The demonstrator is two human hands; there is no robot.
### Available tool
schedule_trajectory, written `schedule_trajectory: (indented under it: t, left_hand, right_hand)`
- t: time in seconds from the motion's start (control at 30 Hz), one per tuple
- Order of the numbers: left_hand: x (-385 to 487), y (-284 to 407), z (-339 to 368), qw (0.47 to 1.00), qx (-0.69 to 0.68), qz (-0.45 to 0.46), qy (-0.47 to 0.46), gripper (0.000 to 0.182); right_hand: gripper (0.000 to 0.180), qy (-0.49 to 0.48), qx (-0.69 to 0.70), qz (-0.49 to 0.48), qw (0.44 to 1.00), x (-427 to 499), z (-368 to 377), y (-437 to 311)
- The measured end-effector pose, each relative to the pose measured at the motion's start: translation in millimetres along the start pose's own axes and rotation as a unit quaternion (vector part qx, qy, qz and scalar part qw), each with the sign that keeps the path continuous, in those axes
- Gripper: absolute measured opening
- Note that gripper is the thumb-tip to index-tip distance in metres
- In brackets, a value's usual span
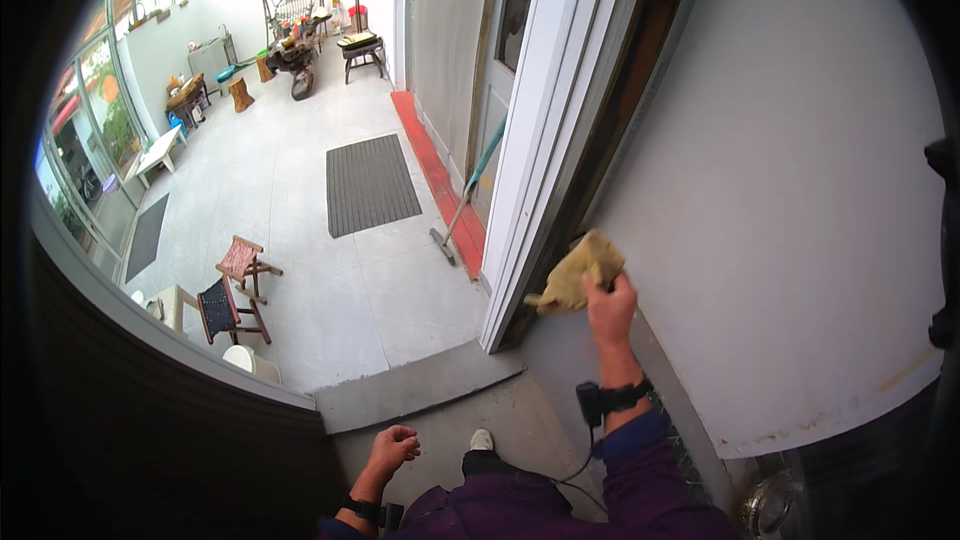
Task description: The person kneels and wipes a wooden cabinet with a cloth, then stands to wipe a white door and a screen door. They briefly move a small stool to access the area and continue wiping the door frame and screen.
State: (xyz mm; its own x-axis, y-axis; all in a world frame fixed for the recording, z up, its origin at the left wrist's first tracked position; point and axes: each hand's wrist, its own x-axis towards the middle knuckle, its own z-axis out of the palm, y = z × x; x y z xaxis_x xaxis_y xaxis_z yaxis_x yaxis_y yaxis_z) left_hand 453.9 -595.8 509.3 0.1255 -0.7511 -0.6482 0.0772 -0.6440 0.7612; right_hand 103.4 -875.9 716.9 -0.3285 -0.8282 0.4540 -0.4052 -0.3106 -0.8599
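Observation:
My right hand (613,309) grips a crumpled tan cloth (576,274) by its right side. The cloth hangs beside the dark lower part of the door frame (559,259), to the left of a pale grey wall panel (765,187). Whether it touches the frame cannot be told. Low in front of my body, my left hand (394,450) has its fingers curled together, and nothing shows in them. A dark band with a small device (590,403) is strapped on my right wrist, with a cable running from it.
A raised grey threshold (420,390) crosses the doorway ahead. Beyond it stand a long-handled broom (457,217), a ribbed grey mat (373,185), two folding stools (225,307) and a white bin (251,364). A round metallic object (769,502) is at lower right.

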Motion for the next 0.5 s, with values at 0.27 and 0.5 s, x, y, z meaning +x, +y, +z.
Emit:
schedule_trajectory:
  t: [0.27,0.5]
  left_hand:
    - [57,72,29,0.998,0.01,0.035,-0.059,0.026]
    - [86,92,12,0.995,0.043,0.015,-0.094,0.024]
  right_hand:
    - [0.025,0.221,-0.09,-0.363,0.901,260,27,-170]
    - [0.02,0.15,-0.14,-0.388,0.898,299,46,-166]
